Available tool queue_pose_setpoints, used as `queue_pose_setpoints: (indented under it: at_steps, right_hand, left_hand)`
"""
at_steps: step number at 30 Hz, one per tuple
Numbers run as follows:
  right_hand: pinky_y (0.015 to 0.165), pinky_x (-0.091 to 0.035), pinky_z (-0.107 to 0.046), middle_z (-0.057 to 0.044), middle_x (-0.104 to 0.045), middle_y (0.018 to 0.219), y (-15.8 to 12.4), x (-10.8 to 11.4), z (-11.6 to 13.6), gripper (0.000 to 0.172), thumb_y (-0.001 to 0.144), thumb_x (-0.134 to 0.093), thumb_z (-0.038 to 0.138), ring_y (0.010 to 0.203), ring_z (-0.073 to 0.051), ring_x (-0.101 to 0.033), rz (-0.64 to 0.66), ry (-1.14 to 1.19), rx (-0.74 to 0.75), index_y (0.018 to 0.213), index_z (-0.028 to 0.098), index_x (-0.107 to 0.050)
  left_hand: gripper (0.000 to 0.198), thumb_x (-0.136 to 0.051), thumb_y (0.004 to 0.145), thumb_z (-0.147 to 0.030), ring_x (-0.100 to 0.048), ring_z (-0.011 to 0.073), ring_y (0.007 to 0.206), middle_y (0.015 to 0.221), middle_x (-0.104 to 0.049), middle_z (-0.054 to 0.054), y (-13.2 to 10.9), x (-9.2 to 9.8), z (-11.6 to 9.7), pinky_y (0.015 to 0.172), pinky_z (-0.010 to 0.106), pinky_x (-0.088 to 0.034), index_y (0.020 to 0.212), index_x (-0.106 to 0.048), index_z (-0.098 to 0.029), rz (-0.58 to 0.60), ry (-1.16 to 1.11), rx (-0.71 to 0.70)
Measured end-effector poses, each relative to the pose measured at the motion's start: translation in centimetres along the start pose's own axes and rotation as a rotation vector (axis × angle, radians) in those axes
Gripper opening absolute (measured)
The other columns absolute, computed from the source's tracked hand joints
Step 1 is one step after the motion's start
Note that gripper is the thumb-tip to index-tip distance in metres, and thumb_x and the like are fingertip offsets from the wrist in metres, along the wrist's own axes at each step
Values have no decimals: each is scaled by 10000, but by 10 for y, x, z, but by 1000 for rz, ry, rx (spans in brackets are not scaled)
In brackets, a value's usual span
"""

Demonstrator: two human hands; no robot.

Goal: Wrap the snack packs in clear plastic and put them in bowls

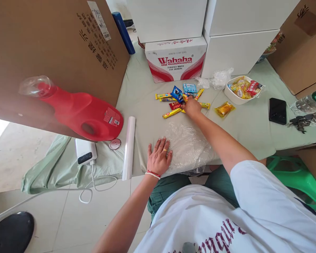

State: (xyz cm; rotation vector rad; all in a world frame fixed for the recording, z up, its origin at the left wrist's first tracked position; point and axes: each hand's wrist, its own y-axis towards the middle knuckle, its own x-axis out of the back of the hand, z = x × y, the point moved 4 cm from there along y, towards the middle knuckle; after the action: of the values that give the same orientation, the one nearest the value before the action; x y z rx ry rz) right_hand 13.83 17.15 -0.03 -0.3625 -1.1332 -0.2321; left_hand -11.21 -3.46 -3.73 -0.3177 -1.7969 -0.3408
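Observation:
My left hand [159,158] lies flat with fingers spread on the left edge of a clear plastic bag [189,146] spread on the green cloth. My right hand [191,106] reaches forward into a pile of snack packets [177,98]: yellow bars, a red packet and blue packets. Its fingers curl down onto the packets; I cannot make out which one they grip.
A white bowl [230,95] of snacks stands right of the pile, with a loose yellow packet [224,109] before it. A roll of film [129,147], a power bank [85,151], a red jug [84,114], a phone [277,111], keys [301,123] and cartons surround the work spot.

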Motion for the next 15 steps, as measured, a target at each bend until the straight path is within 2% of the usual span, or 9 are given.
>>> queue_pose_setpoints:
  at_steps: [3,5,7,9,11,12,13,15]
  right_hand:
    - [979,-509,-459,-253,-672,1310,-5,-1,-4,519,939,-668,345,1208,-373,-654,38,-34,18,1376,95,-544]
    - [979,-506,-457,-252,-673,1309,-10,10,-16,498,934,-667,377,1207,-379,-650,54,-50,38,1340,101,-583]
    - [971,-507,-449,-243,-685,1283,-18,30,-34,498,913,-680,407,1192,-384,-650,20,-57,54,1306,109,-611]
    - [959,-511,-450,-235,-699,1242,-33,56,-53,471,906,-660,399,1164,-387,-652,-82,-24,79,1278,112,-619]
    - [940,-522,-453,-213,-712,1196,-59,76,-69,420,912,-612,374,1120,-376,-666,-180,88,140,1252,127,-615]
    - [921,-534,-448,-190,-724,1160,-74,79,-76,388,912,-588,363,1084,-360,-681,-178,181,179,1233,145,-612]
    - [890,-549,-436,-158,-737,1110,-91,77,-82,352,907,-573,352,1032,-340,-699,-127,289,216,1204,168,-612]
    - [802,-577,-403,-92,-752,976,-123,56,-93,272,879,-572,342,902,-298,-727,100,502,255,1114,211,-611]
  left_hand:
    - [554,-402,1049,-429,-358,270,1560,1658,-409,81,0,-1,-1,1306,612,-125,1579,-447,-275,13,-6,13]
    - [560,-401,1047,-414,-342,274,1568,1667,-393,89,1,-4,-4,1302,628,-115,1588,-433,-273,15,-20,40]
    - [567,-402,1043,-397,-319,290,1577,1674,-378,99,3,-8,-11,1293,657,-110,1595,-422,-265,10,-46,95]
    - [576,-402,1041,-397,-293,311,1587,1681,-365,111,5,-13,-20,1282,684,-112,1599,-415,-252,-1,-80,160]
    - [582,-389,1046,-418,-264,327,1596,1687,-354,120,8,-18,-31,1274,703,-114,1600,-412,-242,-12,-108,213]
    - [585,-380,1050,-431,-254,331,1599,1690,-348,123,9,-19,-36,1270,709,-112,1601,-408,-237,-17,-118,232]
    - [590,-372,1053,-441,-248,334,1601,1694,-341,127,10,-20,-40,1268,714,-108,1604,-401,-233,-20,-125,247]
    - [608,-368,1054,-455,-248,333,1601,1701,-320,138,12,-21,-45,1266,717,-105,1616,-374,-223,-21,-134,265]
